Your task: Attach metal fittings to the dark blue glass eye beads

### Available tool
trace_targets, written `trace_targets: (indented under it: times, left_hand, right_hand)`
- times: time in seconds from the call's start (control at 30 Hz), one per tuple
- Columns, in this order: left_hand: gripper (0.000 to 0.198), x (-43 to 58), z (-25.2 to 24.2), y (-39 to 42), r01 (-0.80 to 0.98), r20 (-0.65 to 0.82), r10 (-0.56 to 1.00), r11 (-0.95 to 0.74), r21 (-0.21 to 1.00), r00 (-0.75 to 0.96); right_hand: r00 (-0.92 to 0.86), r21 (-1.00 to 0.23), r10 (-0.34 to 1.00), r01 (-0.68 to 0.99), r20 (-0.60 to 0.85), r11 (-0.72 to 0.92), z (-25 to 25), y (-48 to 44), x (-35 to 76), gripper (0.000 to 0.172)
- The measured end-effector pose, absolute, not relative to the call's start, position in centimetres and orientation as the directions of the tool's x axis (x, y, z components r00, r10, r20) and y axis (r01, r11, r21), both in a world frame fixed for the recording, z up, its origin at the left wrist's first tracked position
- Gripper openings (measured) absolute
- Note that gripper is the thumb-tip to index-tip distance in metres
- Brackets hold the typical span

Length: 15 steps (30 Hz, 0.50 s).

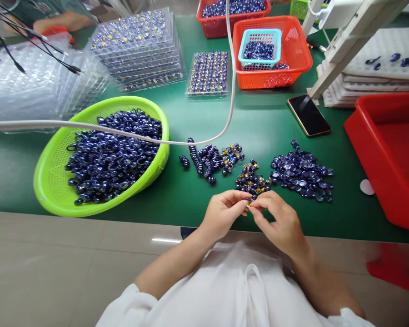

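My left hand (225, 211) and my right hand (279, 222) meet at the front edge of the green table. Both are closed in a pinch on one small shiny dark-blue part (248, 200) with a bit of orange, mostly covered by the fingertips. Just beyond the fingers lies a pile of dark-blue parts with orange pieces (250, 176). A heap of flat, round dark-blue pieces (303, 175) spreads to the right. Farther left, rows of stacked dark-blue rings (209, 159) lie near a small cluster of orange-marked parts (232, 156).
A green basket (41, 181) full of dark-blue rings stands left. Behind are stacked clear trays (136, 50), a single filled tray (207, 72) and a red basket (272, 81). A phone (309, 116) and red bin (371, 150) sit right. A white cable (177, 143) crosses above.
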<state>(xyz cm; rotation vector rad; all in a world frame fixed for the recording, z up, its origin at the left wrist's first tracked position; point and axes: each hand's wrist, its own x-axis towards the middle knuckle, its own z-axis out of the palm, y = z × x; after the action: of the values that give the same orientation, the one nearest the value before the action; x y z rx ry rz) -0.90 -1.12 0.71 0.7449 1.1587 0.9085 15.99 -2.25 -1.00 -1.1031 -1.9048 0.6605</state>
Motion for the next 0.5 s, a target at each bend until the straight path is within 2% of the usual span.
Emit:
trace_targets:
  times: [0.13, 0.3, 0.4, 0.5]
  left_hand:
    - [0.024, -1.0, 0.1, -1.8, -0.157, -0.360, 0.915, 0.389, 0.908, 0.181]
    - [0.023, -1.0, -0.6, -2.2, -0.038, -0.221, 0.966, 0.228, 0.973, 0.136]
    - [0.019, -0.9, -0.5, -2.0, 0.004, -0.241, 0.964, 0.242, 0.970, 0.109]
    - [0.019, -1.0, -0.3, -1.8, -0.091, -0.319, 0.937, 0.334, 0.938, 0.144]
  right_hand:
    - [-0.205, -0.848, 0.954, 0.443, 0.219, 0.290, -1.0, -2.3, 16.2, 0.008]
    - [-0.136, -0.927, 0.991, 0.372, -0.012, 0.040, -1.2, -2.0, 16.6, 0.015]
    - [-0.130, -0.939, 0.989, 0.345, -0.064, -0.016, -1.2, -2.0, 16.6, 0.018]
    - [-0.187, -0.951, 0.979, 0.308, -0.087, -0.026, -1.2, -2.2, 16.6, 0.017]
